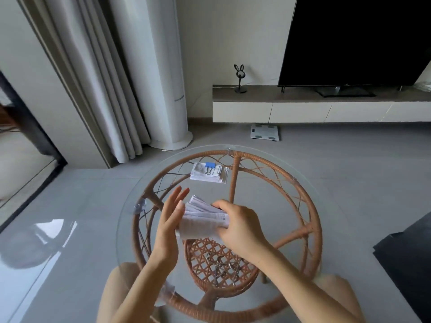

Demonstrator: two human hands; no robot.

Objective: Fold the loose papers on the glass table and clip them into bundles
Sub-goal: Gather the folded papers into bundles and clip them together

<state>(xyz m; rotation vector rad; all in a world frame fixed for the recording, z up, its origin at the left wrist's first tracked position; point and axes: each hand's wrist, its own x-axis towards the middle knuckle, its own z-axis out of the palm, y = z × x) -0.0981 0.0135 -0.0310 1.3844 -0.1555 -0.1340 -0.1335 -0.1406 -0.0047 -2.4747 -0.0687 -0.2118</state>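
My right hand [238, 223] grips a stack of folded white papers [200, 217] just above the round glass table [331, 206]. My left hand [171, 215] stands flat with straight fingers, its palm pressed against the left edge of that stack. A finished bundle of folded papers [208, 174] lies on the far side of the glass, held by a blue binder clip [210, 166].
Under the glass, a rattan frame [310, 199] carries a woven lower shelf [210, 257] with metal clips on it. My knees show below the near rim. Beyond are grey floor, a scale [264, 132], a TV console, curtains and a white tower unit.
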